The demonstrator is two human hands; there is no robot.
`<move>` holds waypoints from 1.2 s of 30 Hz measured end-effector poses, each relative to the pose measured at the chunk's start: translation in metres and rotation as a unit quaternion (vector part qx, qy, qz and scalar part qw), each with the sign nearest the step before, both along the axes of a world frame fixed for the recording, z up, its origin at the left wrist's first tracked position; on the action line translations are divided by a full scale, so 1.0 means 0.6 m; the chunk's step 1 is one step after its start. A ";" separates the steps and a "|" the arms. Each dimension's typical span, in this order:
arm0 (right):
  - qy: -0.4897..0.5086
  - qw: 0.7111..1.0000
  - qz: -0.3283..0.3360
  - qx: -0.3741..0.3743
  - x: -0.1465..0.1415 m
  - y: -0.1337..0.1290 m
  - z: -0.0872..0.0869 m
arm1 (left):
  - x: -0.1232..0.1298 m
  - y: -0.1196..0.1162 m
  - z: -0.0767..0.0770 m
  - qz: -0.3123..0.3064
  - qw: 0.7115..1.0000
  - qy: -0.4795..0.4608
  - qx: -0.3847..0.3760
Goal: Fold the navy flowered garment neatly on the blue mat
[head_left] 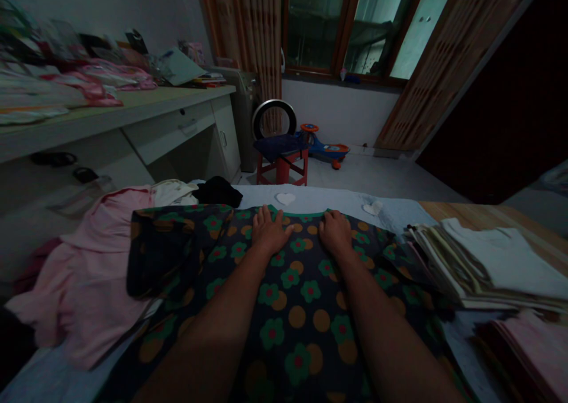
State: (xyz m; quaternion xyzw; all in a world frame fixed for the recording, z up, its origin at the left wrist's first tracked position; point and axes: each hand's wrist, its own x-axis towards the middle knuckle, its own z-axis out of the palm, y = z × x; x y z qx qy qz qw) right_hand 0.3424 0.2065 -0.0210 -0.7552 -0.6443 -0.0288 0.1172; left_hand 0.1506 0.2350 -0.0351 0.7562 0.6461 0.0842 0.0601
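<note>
From the head view, the left hand (270,231) lies flat with its fingers spread, and the right hand (335,232) lies flat with its fingers loosely together. Neither pinches the dark floral garment (295,290) beneath them, which is spread on a bed (319,199). A pink garment (84,279) lies to its left, folded clothes (492,267) to its right.

Dark shirt (290,293), green-orange flowers

A dark garment (296,296) printed with green flowers and orange dots lies spread flat on a pale blue bedsheet (319,199), its green-trimmed neckline (302,214) (only a thin strip shows) along the far edge, one side folded over.
</note>
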 end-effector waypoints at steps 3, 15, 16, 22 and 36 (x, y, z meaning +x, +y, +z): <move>0.012 1.000 0.013 -0.021 0.005 0.004 -0.005 | 0.000 0.000 0.001 0.002 1.000 0.002 -0.004; 0.037 0.994 0.055 -0.083 0.030 0.010 -0.020 | -0.001 -0.001 0.000 0.001 1.000 0.001 0.008; 0.038 0.994 0.062 -0.084 0.034 0.012 -0.020 | -0.001 -0.002 0.001 0.001 1.000 0.001 0.008; 0.046 0.993 0.089 -0.065 0.057 0.021 -0.030 | -0.002 -0.003 0.004 -0.002 1.000 -0.002 0.001; 0.004 1.000 -0.025 0.012 0.034 0.002 -0.004 | -0.001 -0.001 0.002 -0.001 1.000 -0.002 -0.001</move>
